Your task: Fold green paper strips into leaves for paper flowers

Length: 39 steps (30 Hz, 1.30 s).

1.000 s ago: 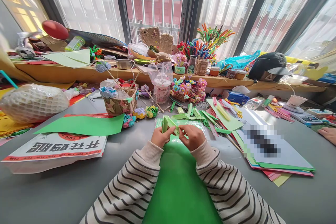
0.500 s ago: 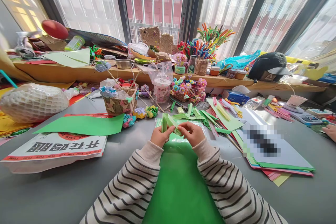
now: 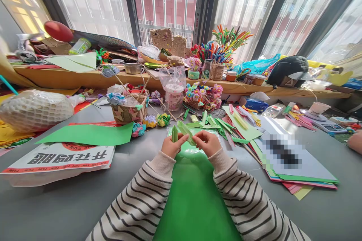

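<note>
My left hand is closed on a folded light-green paper strip, one end of which sticks up above the fingers. From the other side, my right hand pinches the same strip between thumb and fingers. Both hands are held above a glossy green sheet that runs toward me over the grey table. Just beyond my right hand lies a heap of folded green paper strips. A few crumpled paper flowers rest beyond my left hand.
Left stand a woven basket of paper flowers, a green paper sheet and a white printed bag. To the right is a stack of coloured paper. A lidded plastic cup stands ahead. Another person's hand shows far right.
The strip's folded parts have spread apart, with the left end now upright and separate above my left hand. Both hands stay nearly in place. The other person's hand at the right has shifted slightly.
</note>
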Motion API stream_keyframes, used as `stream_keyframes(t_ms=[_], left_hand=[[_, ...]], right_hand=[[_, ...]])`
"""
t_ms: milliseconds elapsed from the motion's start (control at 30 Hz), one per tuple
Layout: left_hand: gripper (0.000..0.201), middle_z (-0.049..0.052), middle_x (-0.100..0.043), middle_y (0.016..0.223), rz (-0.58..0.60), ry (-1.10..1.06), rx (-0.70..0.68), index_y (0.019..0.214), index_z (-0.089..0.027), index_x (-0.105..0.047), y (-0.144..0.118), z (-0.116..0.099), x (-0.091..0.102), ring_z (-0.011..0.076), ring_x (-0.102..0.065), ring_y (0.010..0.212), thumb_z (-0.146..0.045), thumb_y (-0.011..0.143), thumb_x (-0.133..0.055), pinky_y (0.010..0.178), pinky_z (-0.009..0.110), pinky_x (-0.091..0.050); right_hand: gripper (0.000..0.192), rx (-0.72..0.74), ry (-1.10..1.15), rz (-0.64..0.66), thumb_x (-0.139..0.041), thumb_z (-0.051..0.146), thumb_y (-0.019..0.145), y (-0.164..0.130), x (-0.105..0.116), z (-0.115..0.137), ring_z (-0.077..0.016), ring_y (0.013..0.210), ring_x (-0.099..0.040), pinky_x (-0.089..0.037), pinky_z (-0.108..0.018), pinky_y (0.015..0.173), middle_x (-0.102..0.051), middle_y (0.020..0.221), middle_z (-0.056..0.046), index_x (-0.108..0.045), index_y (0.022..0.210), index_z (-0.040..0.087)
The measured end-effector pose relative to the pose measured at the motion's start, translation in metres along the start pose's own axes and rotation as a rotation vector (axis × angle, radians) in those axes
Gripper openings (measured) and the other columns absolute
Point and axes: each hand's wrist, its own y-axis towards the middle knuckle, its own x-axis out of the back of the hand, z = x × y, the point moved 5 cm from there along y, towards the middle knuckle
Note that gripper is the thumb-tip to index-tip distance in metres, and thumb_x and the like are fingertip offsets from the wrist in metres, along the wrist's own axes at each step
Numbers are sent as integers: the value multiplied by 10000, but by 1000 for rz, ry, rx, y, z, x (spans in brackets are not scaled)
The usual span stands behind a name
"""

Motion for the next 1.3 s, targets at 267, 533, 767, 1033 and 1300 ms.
stream_keyframes(t_ms=[267, 533, 767, 1033, 1300], left_hand=[[310, -107, -252, 281, 10, -12, 33, 486, -131, -465, 2, 4, 1, 12, -226, 252, -371, 461, -660, 291, 182, -139], [353, -98, -260, 232, 75, -99, 69, 606, -62, -593, 2, 7, -2, 16, -200, 229, -394, 490, -630, 286, 190, -145], [429, -109, -264, 234, 49, -109, 5, 807, -66, -591, 1, -1, 0, 22, -207, 224, -392, 529, -606, 277, 186, -150], [335, -105, -263, 250, -65, -109, -12, 603, -104, -561, 3, -2, 7, 23, -229, 234, -403, 475, -639, 283, 189, -155], [304, -100, -251, 216, -26, -114, 32, 548, -103, -543, 2, 2, 4, 26, -201, 215, -395, 502, -612, 273, 196, -136]], right_hand=[[110, 254, -270, -130, -481, 246, 691, -9, -1, 18, -95, 495, -519, -420, -184, 429, -574, 571, -13, -541, 684, 154], [190, 621, -730, -220, -401, 160, 749, -18, -8, 33, -118, 560, -481, -400, -226, 559, -548, 591, -31, -580, 815, 153], [226, 647, -785, -216, -395, 160, 757, -20, -9, 34, -123, 566, -469, -388, -225, 557, -533, 578, -29, -583, 881, 161], [278, 652, -756, -188, -378, 161, 758, -21, -12, 31, -124, 582, -476, -402, -225, 556, -532, 599, -25, -549, 977, 172], [361, 725, -931, -134, -350, 95, 753, -22, -17, 34, -129, 587, -499, -415, -221, 554, -553, 617, -35, -497, 1071, 180]])
